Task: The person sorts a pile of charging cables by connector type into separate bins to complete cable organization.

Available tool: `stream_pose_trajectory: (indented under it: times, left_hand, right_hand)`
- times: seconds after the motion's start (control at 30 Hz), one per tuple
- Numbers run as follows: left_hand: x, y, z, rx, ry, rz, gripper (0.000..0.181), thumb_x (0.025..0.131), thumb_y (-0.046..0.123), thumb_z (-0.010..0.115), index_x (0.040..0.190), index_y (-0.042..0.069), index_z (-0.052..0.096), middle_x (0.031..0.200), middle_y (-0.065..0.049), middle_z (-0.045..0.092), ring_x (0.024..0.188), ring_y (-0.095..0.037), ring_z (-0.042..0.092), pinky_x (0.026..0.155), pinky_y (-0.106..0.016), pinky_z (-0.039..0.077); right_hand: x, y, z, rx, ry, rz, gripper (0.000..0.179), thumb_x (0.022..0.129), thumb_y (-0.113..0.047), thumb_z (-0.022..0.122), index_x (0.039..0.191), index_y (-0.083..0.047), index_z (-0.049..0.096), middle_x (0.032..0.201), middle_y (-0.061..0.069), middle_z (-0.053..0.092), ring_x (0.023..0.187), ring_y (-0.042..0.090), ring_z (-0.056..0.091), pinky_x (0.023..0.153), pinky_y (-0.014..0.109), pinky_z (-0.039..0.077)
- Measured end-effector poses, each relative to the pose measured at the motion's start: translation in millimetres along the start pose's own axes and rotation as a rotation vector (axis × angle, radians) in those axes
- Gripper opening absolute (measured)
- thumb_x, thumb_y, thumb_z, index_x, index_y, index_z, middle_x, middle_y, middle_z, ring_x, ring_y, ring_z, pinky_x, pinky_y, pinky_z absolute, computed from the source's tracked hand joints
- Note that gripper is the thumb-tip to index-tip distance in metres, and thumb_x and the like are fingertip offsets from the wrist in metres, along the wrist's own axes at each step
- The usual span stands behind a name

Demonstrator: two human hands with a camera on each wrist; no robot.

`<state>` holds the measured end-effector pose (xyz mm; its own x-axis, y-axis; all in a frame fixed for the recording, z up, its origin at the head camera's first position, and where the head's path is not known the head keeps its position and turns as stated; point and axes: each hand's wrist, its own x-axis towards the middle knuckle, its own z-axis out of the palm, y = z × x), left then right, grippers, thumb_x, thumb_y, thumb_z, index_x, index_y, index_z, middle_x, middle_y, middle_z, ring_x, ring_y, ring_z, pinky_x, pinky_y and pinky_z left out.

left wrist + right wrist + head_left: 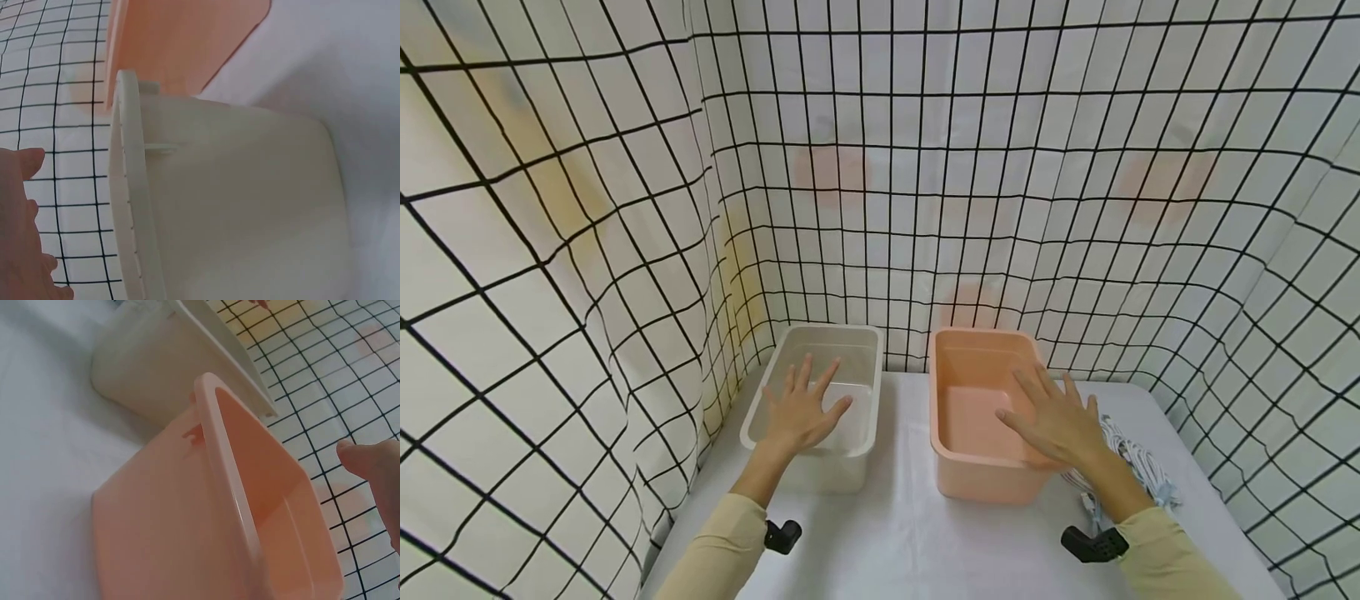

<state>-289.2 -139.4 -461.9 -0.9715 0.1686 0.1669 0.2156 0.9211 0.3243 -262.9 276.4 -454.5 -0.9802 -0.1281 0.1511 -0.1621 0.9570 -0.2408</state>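
My left hand (801, 414), fingers spread, hovers over a white plastic bin (877, 400) in the head view and holds nothing. Over the right side of a peach-coloured bin (988, 479) is my right hand (1062, 421), also with spread fingers and nothing in it. No contents show in the visible part of either bin. In the left wrist view the hand (22, 231) stays apart from the white bin's rim (134, 187). The right wrist view has the thumb (359, 459) away from the peach bin's rim (228, 469).
Bundles of white cable (1138, 462) lie on the white-covered table (895, 542), right of the peach bin and partly behind my right forearm. Black grid netting (917, 200) in front of white sheeting encloses the back and both sides.
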Motion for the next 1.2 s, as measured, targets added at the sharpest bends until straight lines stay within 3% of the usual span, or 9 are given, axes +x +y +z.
stream_pose_trajectory:
  times: [0.33,0.53,0.73,1.03,1.2]
  left_hand:
    - [-7.2,-18.4,-0.2,-0.005,0.032,-0.022,0.074,0.102,0.063,0.047,0.165,0.031,0.028,0.171,-0.018,0.01,0.151,-0.051,0.014,0.104,-0.085,0.003]
    - [-15.1,-36.9,-2.7,-0.025,0.052,-0.038,0.075,0.102,0.063,0.046,0.166,0.03,0.025,0.17,-0.019,0.012,0.151,-0.052,0.013,0.104,-0.084,-0.001]
    - [-26.2,-57.8,-9.7,-0.066,0.071,-0.07,0.08,0.101,0.059,0.052,0.166,0.022,0.024,0.168,-0.025,0.014,0.15,-0.053,0.014,0.102,-0.086,0.01]
    - [-42.4,-81.5,-11.0,-0.239,0.097,-0.089,0.091,0.099,0.057,0.059,0.165,0.009,0.02,0.167,-0.028,0.014,0.148,-0.054,0.018,0.102,-0.084,0.019]
    - [-48.9,-92.5,-6.3,-0.474,0.096,-0.1,0.099,0.092,0.046,0.075,0.164,0.005,0.02,0.161,-0.028,0.028,0.14,-0.051,0.035,0.104,-0.075,0.032]
  right_hand:
    - [-5.6,13.7,2.1,-0.013,0.018,0.036,0.094,0.095,-0.078,0.043,0.165,-0.017,0.029,0.168,0.024,0.018,0.146,0.062,0.008,0.101,0.087,0.006]
    - [-13.4,22.8,-2.2,0.033,0.134,0.055,0.09,0.096,-0.072,0.05,0.164,-0.015,0.031,0.165,0.026,0.025,0.144,0.062,0.017,0.099,0.087,0.014]
    - [-20.9,28.9,-2.7,0.036,0.21,0.036,0.089,0.094,-0.067,0.058,0.159,-0.009,0.039,0.158,0.031,0.033,0.14,0.063,0.026,0.095,0.087,0.021]
    - [-26.7,45.1,4.6,0.036,0.206,0.051,0.09,0.094,-0.067,0.06,0.16,-0.01,0.038,0.159,0.031,0.032,0.138,0.065,0.026,0.095,0.087,0.02]
    - [-31.0,52.4,7.5,0.046,0.225,0.054,0.089,0.094,-0.065,0.06,0.159,-0.007,0.039,0.157,0.032,0.034,0.137,0.063,0.03,0.096,0.085,0.023]
